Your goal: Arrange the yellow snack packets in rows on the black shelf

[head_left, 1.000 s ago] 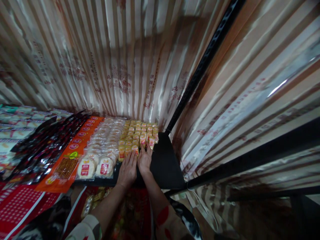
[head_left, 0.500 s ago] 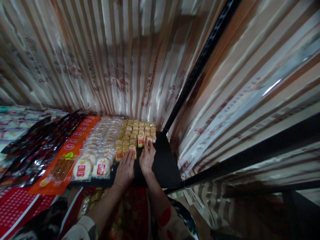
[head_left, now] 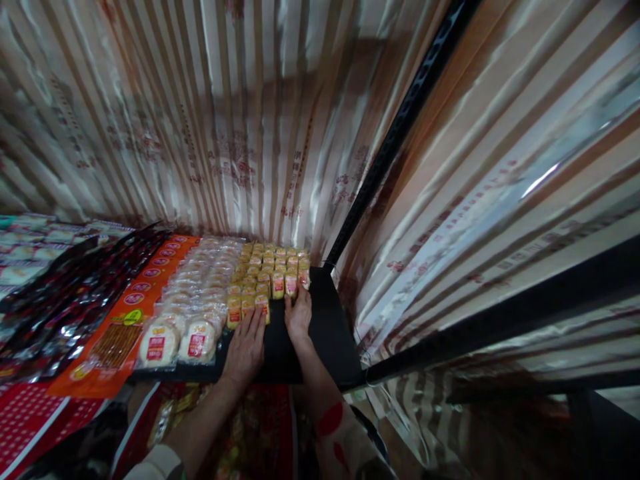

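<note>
Small yellow-wrapped snack packs (head_left: 277, 285) with red labels stand in tight rows on a black shelf (head_left: 325, 327). My left hand (head_left: 246, 343) lies with fingers stretched out, its tips touching the front pack (head_left: 261, 304) of the left columns. At the right end of the rows, my right hand (head_left: 299, 315) has its fingertips on a yellow pack (head_left: 303, 275). Its fingers are bent around the lower part of that pack and partly hide it. Left of the yellow packs are rows of clear-wrapped round white crackers (head_left: 199, 340).
An orange snack bag (head_left: 120, 333) and dark shiny packets (head_left: 65, 300) lie farther left on the shelf. A black metal post (head_left: 385, 160) rises at the back right corner. Striped printed sheeting (head_left: 260, 120) hangs behind. Below the shelf is a red container (head_left: 280, 427) with gold-wrapped pieces.
My right hand has shifted slightly right, bringing the pack at its fingertips into line at the row's right end. My left hand stays against the front packs; the view has moved a little.
</note>
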`<state>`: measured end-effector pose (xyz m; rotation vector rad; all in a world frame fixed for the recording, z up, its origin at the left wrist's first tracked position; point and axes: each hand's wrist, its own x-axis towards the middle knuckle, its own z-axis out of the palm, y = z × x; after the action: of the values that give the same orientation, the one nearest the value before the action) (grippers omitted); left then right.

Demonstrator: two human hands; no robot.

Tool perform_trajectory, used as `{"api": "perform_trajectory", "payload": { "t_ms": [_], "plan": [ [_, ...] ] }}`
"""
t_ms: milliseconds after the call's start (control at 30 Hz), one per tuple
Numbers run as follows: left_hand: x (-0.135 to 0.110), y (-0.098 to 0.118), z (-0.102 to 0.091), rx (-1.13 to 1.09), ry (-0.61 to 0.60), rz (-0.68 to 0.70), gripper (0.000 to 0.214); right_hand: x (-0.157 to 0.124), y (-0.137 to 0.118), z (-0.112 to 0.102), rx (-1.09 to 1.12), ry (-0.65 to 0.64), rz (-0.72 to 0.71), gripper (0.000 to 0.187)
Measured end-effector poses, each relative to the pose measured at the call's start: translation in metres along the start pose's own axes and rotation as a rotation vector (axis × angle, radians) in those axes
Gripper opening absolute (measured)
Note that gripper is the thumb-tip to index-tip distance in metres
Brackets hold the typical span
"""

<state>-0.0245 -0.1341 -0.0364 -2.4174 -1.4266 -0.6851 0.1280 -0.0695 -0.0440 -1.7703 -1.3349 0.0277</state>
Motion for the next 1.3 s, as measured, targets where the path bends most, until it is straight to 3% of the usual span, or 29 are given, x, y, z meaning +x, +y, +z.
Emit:
{"api": "perform_trajectory", "payload": {
  "t_ms": [467,1133,1300],
  "plan": [
    [0.003,0.002,-0.005,0.01,-0.067,-0.032,0.056,0.012,0.008,0.01,-0.013,0.012,0.02,0.027],
    [0.001,0.002,-0.002,0.006,-0.033,0.005,0.055,0.006,0.004,0.002,0.084,0.013,0.042,0.032],
    [-0.001,0.001,-0.001,0.022,-0.016,0.018,0.053,0.01,0.01,-0.01,-0.008,0.125,0.034,0.024]
  ]
}}
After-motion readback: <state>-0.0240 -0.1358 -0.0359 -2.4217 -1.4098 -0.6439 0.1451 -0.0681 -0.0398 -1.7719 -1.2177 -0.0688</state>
